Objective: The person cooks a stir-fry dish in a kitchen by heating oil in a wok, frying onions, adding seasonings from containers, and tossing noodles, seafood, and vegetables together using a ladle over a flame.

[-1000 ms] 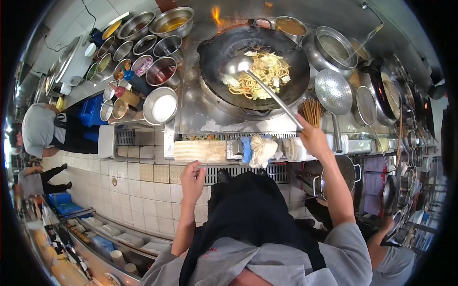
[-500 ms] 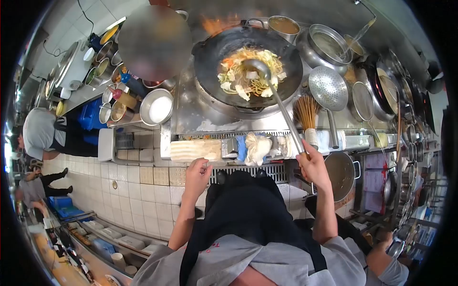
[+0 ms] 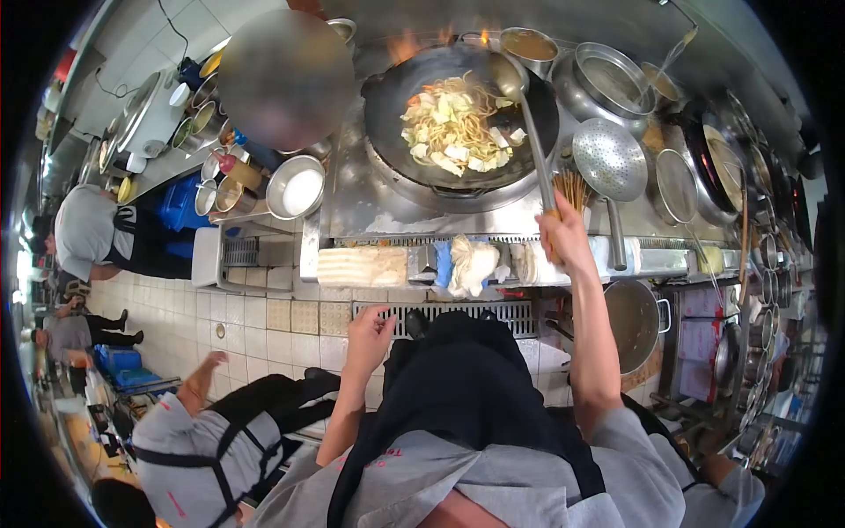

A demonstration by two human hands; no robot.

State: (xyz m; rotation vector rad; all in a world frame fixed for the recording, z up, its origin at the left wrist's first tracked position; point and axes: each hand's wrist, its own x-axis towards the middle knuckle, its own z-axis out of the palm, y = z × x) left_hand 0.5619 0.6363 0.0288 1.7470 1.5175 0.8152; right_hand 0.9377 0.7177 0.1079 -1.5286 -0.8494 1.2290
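My right hand [image 3: 563,233] is wrapped round the wooden grip of a long-handled steel ladle [image 3: 537,141]. The ladle's bowl rests near the far right side of a large black wok [image 3: 400,150], apart from the main heap of food. Noodles with pale cabbage pieces and a little orange vegetable, a stir-fry [image 3: 459,123], lie in the middle of the wok. Flames [image 3: 405,47] show behind its far rim. My left hand [image 3: 370,337] hangs empty in front of the stove edge, its fingers loosely bent and partly apart, touching nothing.
A perforated strainer [image 3: 609,158] and a bamboo brush [image 3: 574,187] lie right of the wok. Folded cloths [image 3: 363,266] line the stove's front edge. A pot of white contents [image 3: 296,187] stands left. A co-worker [image 3: 189,453] is behind on my left; a large pot [image 3: 629,326] sits low right.
My right hand has moved up and forward, carrying the ladle from the noodles to the wok's far right side. The food is more heaped. A co-worker has come in at lower left.
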